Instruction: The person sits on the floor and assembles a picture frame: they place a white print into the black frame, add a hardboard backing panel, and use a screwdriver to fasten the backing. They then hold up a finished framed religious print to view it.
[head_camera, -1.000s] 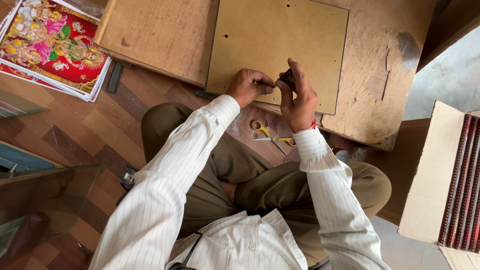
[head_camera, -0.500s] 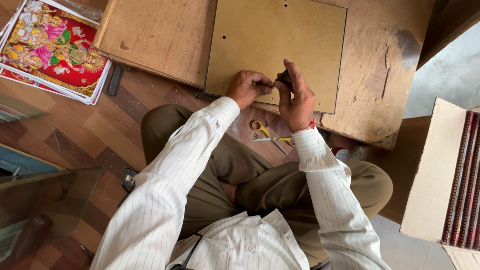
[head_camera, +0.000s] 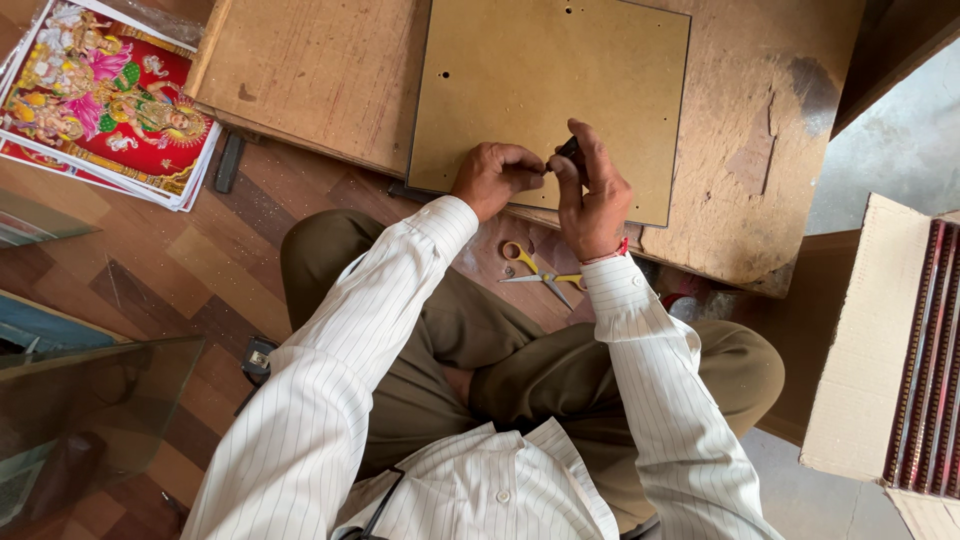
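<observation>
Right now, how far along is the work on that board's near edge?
Done: the tan backing board lies flat on the wooden worktable, with a few small holes near its top and left edges. In hand: the right hand holds a dark tool at the near edge while the left hand steadies that spot. Left: I cannot tell; yellow-handled scissors lie unused on the floor.

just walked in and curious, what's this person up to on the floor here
A person in a striped white shirt sits cross-legged on the floor at a low wooden table. Both hands meet at the near edge of a tan backing board lying flat on it. The right hand holds a small dark tool there, and the left hand pinches the spot beside it. Yellow-handled scissors lie on the floor below the hands, colourful prints are stacked at the left, and a glass pane sits nearby.
</observation>
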